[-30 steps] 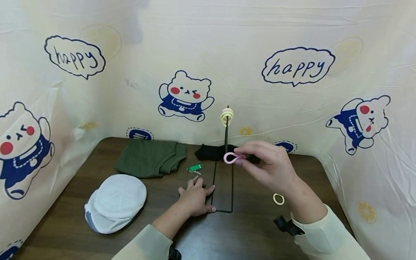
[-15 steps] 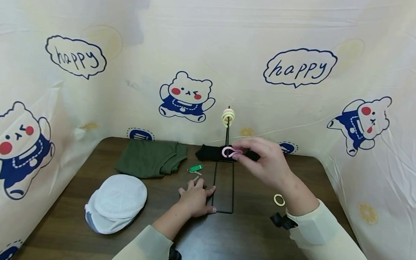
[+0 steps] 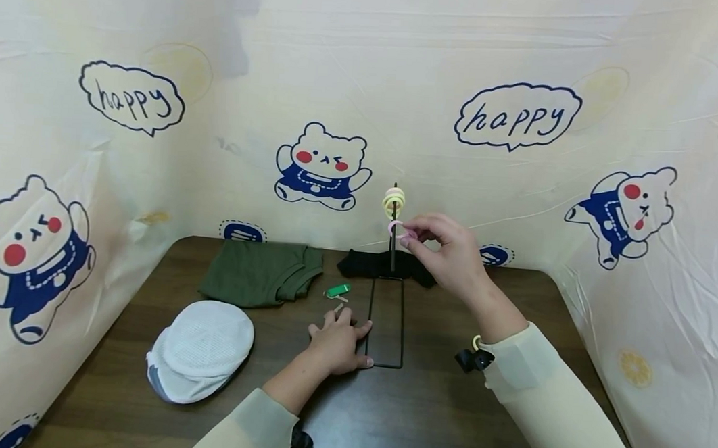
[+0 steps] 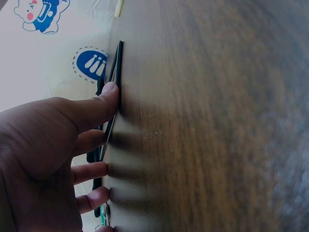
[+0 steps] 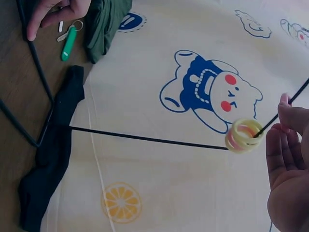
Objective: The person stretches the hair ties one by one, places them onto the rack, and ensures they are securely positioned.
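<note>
My right hand [image 3: 449, 256] pinches a small pink hair tie [image 3: 392, 228] between thumb and fingertips. It overlaps the black rod of a wire stand [image 3: 402, 328] and appears looped round it, below several pale yellow hair ties [image 3: 393, 203] hanging there. In the right wrist view those ties [image 5: 244, 135] sit left of the fingertips, and the fingers hide most of the pink one. My left hand [image 3: 337, 341] rests with spread fingers at the stand's flat base. Its thumb touches the base bar, as the left wrist view shows. Keys with a green tag [image 3: 338, 290] lie beyond its fingertips.
A black folded cloth [image 3: 363, 263] lies behind the base. Folded dark green fabric [image 3: 253, 272] and a white cap [image 3: 206, 344] lie on the left of the wooden table [image 3: 434, 417]. One yellow hair tie [image 3: 477, 341] is partly hidden by the right wrist. A printed curtain encloses the table.
My right hand has moved forward and slightly left, bringing the pink hair tie from the rod's lower end in view up toward the yellow ones. The left hand has stayed at the base.
</note>
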The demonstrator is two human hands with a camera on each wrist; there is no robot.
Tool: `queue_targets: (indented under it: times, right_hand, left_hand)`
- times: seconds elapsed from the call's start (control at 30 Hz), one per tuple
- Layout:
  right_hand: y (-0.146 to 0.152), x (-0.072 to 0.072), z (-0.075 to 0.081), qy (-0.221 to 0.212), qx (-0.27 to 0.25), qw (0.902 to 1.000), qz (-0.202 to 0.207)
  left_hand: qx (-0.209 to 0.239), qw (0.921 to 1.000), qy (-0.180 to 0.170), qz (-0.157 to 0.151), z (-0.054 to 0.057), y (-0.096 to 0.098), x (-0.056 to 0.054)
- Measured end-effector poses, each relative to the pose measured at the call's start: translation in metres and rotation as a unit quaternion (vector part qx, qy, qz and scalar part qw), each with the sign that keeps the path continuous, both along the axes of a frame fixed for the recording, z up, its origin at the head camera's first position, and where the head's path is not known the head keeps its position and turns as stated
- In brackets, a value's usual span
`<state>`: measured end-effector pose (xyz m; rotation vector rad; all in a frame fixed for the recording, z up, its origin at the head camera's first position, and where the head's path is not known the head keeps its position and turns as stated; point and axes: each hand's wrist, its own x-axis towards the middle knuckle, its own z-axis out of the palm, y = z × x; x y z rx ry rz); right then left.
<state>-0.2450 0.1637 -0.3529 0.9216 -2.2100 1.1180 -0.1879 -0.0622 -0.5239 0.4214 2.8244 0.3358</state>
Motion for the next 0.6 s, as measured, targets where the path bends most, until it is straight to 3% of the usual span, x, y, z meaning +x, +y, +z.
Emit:
queue_targets:
  times: [0.4,0.6]
  right_hand:
    - [-0.017,-0.023,-0.004,-0.051,-0.039,0.9962,-0.06]
    - [-0.021,-0.032,-0.008,-0.061,-0.062,0.9944,-0.06]
  left_hand:
    - [-0.008,1.0,-0.001,-0.002,-0.001,0.001,-0.001]
    - [-0.01,0.9999,-0.004,0.0,0.001,0.001,-0.001]
